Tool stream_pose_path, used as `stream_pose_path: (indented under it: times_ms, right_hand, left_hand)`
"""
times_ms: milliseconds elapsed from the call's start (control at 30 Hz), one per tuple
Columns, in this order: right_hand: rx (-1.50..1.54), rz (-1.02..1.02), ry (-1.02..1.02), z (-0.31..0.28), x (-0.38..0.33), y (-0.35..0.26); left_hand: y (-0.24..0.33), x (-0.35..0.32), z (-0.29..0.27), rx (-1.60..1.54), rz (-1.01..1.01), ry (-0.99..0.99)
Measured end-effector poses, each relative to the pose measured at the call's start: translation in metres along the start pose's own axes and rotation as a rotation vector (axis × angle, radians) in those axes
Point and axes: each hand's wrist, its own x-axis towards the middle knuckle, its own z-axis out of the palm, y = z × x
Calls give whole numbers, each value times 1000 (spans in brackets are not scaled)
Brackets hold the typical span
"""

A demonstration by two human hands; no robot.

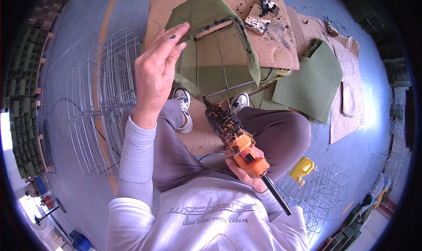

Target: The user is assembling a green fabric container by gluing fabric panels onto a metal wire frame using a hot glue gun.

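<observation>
Wire-frame basket (217, 59) lined with green felt lies tilted on cardboard (272, 48) ahead of the knees. Left hand (156, 73), fingers flat and spread, presses its left rim. Likely light, springy; best gripped by the wires. Right hand (246, 169) is clenched round an orange glue gun (233, 134).

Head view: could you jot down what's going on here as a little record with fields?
Left hand: left hand pressing the edge of the green felt-covered wire frame
Right hand: right hand gripping an orange glue gun, nozzle pointing at the frame
Under the frame: brown cardboard
Person's left: bare wire frames on the floor
Person's right: green felt sheet, yellow bottle
</observation>
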Motion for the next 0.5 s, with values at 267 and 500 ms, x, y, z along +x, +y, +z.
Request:
stream_pose_path:
  times_ms: [267,500]
  right_hand:
    - [269,200,174,-2,-13,7]
    - [212,211,184,-9,-9,-4]
  left_hand:
    - [7,6,4,-10,11,-23]
    - [11,13,4,-32,-3,-34]
